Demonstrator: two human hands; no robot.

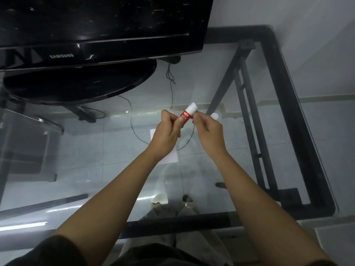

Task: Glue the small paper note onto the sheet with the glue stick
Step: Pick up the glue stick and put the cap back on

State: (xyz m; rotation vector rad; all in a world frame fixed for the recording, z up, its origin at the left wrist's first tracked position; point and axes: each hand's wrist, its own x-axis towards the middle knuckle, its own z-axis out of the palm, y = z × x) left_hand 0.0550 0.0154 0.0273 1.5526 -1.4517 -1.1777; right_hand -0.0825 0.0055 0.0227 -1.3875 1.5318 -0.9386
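I've got the glue stick (pixel 187 113) above the glass table (pixel 269 131): left hand (pixel 169 129) wrapped round its red body, right hand (pixel 208 129) fingertips pinching the white upper end. Label unreadable. Sheet (pixel 169 157) lies under my left wrist. Monitor (pixel 96 25) beyond the fingers reads SAMSUNG.

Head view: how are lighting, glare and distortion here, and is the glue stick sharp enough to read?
Head view: dim, bluish light; pale glare streaks on the glass table at lower left; wide-angle bending of the table frame at right. The glue stick is fairly sharp, its label only partly readable, and held by the left hand and right hand; the white sheet is mostly hidden.
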